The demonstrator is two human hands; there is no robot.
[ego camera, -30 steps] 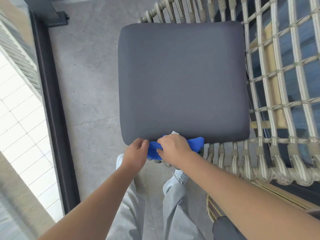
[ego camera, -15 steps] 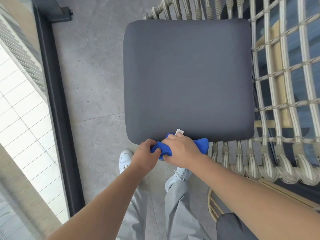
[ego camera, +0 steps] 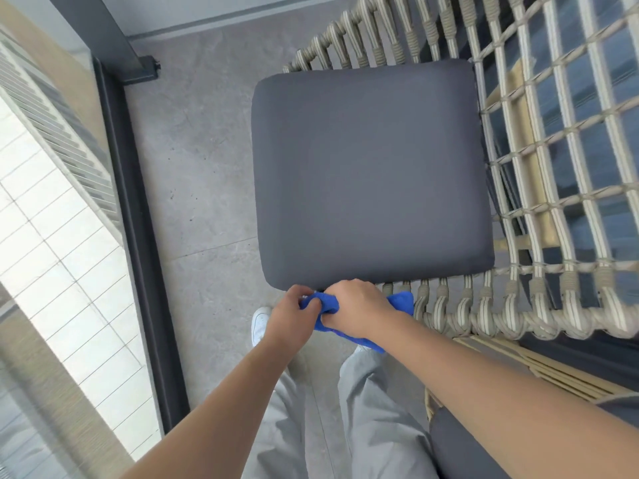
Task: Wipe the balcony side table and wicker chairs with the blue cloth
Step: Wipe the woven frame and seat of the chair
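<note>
Grey stone floor (ego camera: 193, 174) at nine o'clock of the seat, bordered farther left by a dark railing frame (ego camera: 138, 236) with a post foot (ego camera: 145, 72) at eleven o'clock. Dark grey seat cushion (ego camera: 370, 174) centred on the wicker chair (ego camera: 539, 299), woven rope back and arm rising from twelve round to four o'clock. White shoe (ego camera: 258, 324) and grey trouser legs (ego camera: 373, 420) at six o'clock. No readable writing or label anywhere. Blue cloth (ego camera: 401, 301) bunched and creased, bright blue, pressed at the chair's front edge just below the cushion at six o'clock. Left hand (ego camera: 290, 318) pinched closed on the cloth's left end; right hand (ego camera: 359, 309) clenched over its middle, hiding most of it.
</note>
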